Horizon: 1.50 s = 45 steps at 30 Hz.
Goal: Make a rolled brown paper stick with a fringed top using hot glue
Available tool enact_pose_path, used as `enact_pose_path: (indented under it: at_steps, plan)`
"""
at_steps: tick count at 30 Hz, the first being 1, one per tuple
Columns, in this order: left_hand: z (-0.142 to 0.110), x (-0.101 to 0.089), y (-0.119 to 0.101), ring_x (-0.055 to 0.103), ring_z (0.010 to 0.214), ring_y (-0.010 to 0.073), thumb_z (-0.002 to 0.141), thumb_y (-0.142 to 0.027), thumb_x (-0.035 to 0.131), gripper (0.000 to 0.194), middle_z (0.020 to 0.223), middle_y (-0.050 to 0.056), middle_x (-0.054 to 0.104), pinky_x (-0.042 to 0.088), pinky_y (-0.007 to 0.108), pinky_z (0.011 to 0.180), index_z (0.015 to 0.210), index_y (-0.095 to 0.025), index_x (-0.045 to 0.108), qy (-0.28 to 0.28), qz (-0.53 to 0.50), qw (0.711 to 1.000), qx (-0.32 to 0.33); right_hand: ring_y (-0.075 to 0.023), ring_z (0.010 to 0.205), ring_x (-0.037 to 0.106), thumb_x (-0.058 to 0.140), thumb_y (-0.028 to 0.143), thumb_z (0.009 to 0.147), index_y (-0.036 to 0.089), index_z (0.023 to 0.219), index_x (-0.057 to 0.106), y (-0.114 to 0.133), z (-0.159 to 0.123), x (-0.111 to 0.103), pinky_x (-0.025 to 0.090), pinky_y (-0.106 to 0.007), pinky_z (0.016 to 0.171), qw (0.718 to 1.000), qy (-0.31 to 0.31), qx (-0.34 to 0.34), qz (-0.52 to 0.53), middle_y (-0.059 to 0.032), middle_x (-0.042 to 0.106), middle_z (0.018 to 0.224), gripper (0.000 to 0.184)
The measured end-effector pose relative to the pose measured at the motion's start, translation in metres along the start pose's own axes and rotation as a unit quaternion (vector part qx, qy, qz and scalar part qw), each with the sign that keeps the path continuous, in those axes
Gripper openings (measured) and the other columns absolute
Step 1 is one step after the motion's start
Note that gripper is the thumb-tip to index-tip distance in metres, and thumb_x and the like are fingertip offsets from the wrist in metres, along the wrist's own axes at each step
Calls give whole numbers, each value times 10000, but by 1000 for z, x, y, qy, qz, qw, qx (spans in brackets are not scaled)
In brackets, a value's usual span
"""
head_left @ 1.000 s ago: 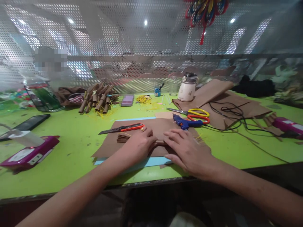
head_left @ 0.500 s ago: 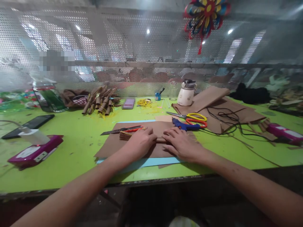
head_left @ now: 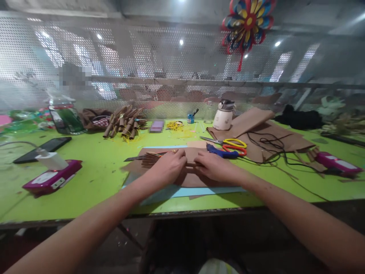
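Between my hands is a narrow roll or folded strip of brown paper [head_left: 191, 164], above a brown paper sheet [head_left: 194, 180]. My left hand [head_left: 172, 164] is closed on its left end, and my right hand [head_left: 208, 164] pinches the right end with curled fingers. A pleated stack of brown paper [head_left: 149, 159] juts out left of my left hand; whether it joins the strip is hidden. Behind it shows the dark blade of a knife [head_left: 133, 158]. A blue glue gun [head_left: 222, 152] lies just beyond my right hand, beside scissors [head_left: 234, 143] with yellow and orange handles.
Light blue sheets [head_left: 182, 191] lie under the brown paper on the green table [head_left: 97, 182]. Purple power strips [head_left: 53, 179] sit at both sides. At the back are paper rolls [head_left: 125, 125], a white flask [head_left: 223, 116] and large brown paper [head_left: 256, 120]. A black cord [head_left: 265, 140] trails right.
My right fingers, spread over the strip before, have curled around its end. The pleated stack has shifted and fanned out, covering more of the knife. The view has tilted slightly.
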<state>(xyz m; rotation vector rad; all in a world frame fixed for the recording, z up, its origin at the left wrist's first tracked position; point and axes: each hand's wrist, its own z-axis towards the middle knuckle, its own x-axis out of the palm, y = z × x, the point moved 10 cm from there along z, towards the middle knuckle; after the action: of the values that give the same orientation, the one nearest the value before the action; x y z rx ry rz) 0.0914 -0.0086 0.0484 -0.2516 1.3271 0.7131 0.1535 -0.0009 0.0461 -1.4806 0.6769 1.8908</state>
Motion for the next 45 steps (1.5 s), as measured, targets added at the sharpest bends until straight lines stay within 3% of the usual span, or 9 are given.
enact_pose_path:
  at_steps: [4, 9, 13, 17, 22, 25, 29, 35, 45]
  plan:
    - [2, -38, 6, 501, 996, 261, 893, -189, 472, 162, 1118, 143, 541, 430, 414, 865, 1000, -131, 579, -26, 26, 999, 11, -151, 734, 529, 478, 221, 906, 150, 824, 599, -5, 0, -27, 388, -266, 661, 979, -21, 13, 202, -32, 608, 789, 162]
    - [-10, -113, 26, 472, 1170, 231, 906, -185, 464, 257, 1247, 118, 517, 397, 419, 986, 1154, -179, 532, -260, -108, 956, -82, -96, 511, 407, 518, 379, 889, 158, 668, 526, -18, -1, -23, 313, -245, 539, 844, -1, 78, 530, 45, 465, 537, 313]
    - [-32, -101, 76, 598, 811, 162, 856, -303, 550, 150, 858, 40, 611, 496, 311, 752, 870, -157, 584, -370, -371, 820, -230, -68, 488, 385, 643, 380, 811, 140, 740, 546, -24, 4, -7, 269, -227, 494, 678, -10, 92, 729, 41, 475, 603, 268]
    - [-60, -68, 113, 578, 759, 142, 781, -306, 625, 144, 766, 3, 585, 479, 266, 698, 801, -171, 580, -485, -509, 630, -330, -53, 483, 358, 593, 384, 843, 146, 803, 522, -26, 13, -7, 279, -214, 492, 635, -13, 78, 769, 45, 451, 642, 252]
    - [-6, -18, 75, 614, 981, 216, 707, -147, 676, 230, 984, 90, 669, 482, 340, 853, 937, -151, 664, -233, -771, 536, -253, -44, 426, 297, 450, 300, 932, 138, 864, 555, -13, 16, -9, 269, -191, 448, 564, -13, 43, 825, 51, 462, 576, 204]
    - [11, -19, 38, 613, 1035, 226, 773, -152, 648, 288, 1105, 126, 670, 446, 368, 929, 1061, -147, 661, -147, -845, 489, -158, -46, 393, 271, 371, 284, 968, 139, 875, 579, 3, 9, -1, 275, -180, 415, 514, 4, 28, 857, 47, 473, 523, 270]
    - [10, -27, 17, 605, 1074, 214, 810, -148, 642, 406, 1179, 127, 658, 423, 356, 969, 1213, -171, 607, -115, -867, 478, -84, -54, 364, 269, 307, 284, 984, 128, 887, 596, 24, -1, -1, 298, -174, 386, 478, 24, -6, 878, 50, 450, 471, 342]
    - [2, -24, 11, 601, 1084, 204, 832, -192, 645, 335, 1160, 78, 677, 439, 341, 960, 1167, -206, 643, -130, -845, 512, -89, -43, 353, 287, 281, 261, 984, 117, 922, 594, 42, -8, -5, 358, -173, 397, 441, 64, -27, 895, 36, 492, 519, 350]
    - [2, -17, 17, 585, 553, 108, 807, -276, 671, 186, 725, 32, 679, 471, 237, 560, 954, -163, 691, -152, -840, 505, -129, -98, 379, 490, 328, 429, 959, 123, 946, 598, 46, -7, 23, 451, -228, 456, 469, 136, 10, 872, -18, 613, 549, 408]
